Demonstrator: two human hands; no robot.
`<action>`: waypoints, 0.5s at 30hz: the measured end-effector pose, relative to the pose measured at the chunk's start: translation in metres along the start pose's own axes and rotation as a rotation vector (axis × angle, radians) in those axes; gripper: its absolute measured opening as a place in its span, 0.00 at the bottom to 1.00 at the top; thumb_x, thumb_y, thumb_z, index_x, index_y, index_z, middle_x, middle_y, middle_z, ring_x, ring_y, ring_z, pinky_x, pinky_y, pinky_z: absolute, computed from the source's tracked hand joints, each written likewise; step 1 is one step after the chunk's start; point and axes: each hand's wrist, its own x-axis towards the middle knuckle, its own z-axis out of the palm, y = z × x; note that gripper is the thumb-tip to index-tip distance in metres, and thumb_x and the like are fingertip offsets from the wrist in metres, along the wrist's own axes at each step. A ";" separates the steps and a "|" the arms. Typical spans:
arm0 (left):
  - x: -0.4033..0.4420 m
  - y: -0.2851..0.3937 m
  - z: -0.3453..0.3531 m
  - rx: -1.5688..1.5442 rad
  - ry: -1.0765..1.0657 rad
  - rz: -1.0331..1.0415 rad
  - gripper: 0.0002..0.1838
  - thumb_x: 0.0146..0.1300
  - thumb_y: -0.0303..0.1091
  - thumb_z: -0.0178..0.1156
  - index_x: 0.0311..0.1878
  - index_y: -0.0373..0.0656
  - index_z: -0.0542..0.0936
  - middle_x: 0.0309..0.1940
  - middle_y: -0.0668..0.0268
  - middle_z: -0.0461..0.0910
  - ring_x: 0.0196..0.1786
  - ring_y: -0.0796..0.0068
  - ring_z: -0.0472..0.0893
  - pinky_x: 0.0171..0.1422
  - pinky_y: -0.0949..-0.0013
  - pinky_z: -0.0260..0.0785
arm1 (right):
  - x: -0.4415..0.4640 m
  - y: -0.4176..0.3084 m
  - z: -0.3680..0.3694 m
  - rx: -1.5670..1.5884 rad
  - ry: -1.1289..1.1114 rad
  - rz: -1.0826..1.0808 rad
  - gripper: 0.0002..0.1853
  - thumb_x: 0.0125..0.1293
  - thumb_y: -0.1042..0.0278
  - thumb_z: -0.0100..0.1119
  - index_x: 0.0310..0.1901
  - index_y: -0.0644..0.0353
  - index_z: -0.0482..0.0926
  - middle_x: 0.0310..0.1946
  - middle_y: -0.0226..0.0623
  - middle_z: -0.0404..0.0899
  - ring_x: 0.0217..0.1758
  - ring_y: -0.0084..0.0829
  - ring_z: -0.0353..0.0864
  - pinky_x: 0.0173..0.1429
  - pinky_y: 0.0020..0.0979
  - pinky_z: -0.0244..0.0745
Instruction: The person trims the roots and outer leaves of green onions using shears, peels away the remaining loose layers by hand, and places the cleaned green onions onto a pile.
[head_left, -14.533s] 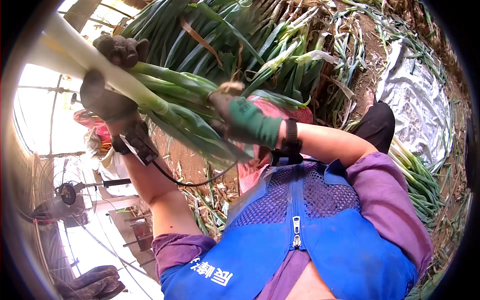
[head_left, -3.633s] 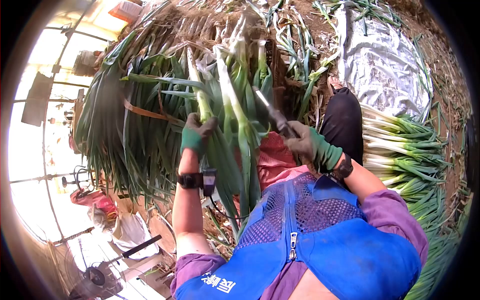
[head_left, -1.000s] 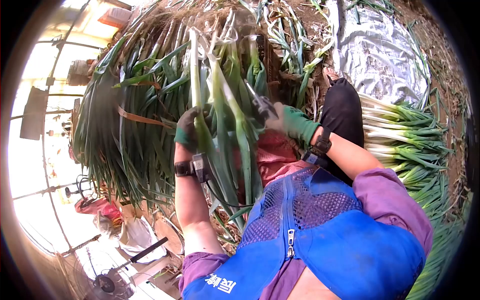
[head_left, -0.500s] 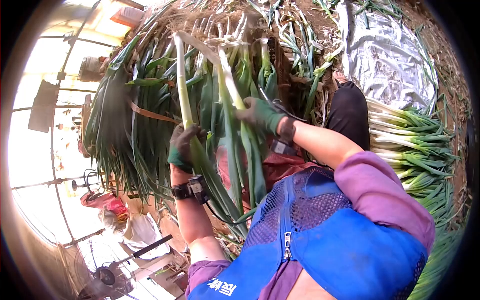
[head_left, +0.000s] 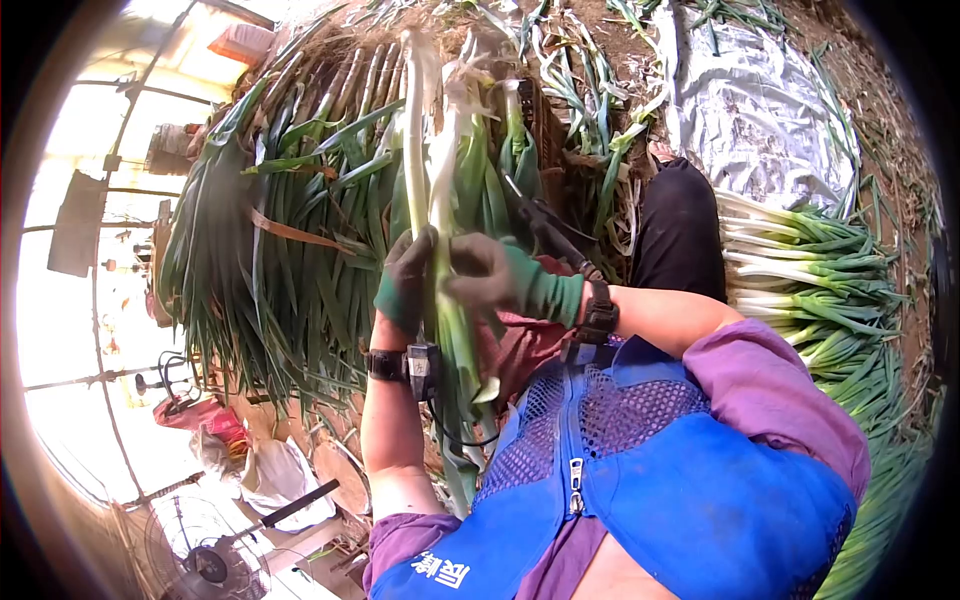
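- My left hand (head_left: 405, 280) has its gloved fingers closed around a few leeks (head_left: 415, 150), white ends pointing up and green leaves hanging toward the lap.
- My right hand (head_left: 500, 278) is bent in against the same leeks, just beside the left; its fingers blur, so I cannot tell whether they grip.
- Near my right wrist I see a black-handled tool (head_left: 555, 238) with a thin tip.
- Behind the hands lies a big leek heap (head_left: 260, 280).
- Past the knee, cleaner leeks lie in a row (head_left: 790, 275) near a white sheet (head_left: 755, 125).

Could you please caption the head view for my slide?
Gloved left hand gripping green-white stalks, right hand beside them.
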 end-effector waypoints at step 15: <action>-0.059 0.052 0.060 0.346 -0.042 0.089 0.26 0.59 0.26 0.64 0.62 0.38 0.71 0.40 0.65 0.79 0.40 0.75 0.80 0.48 0.71 0.76 | 0.059 -0.078 -0.014 -0.824 -0.019 -0.483 0.23 0.72 0.54 0.60 0.58 0.63 0.72 0.41 0.46 0.83 0.42 0.38 0.87 0.47 0.33 0.82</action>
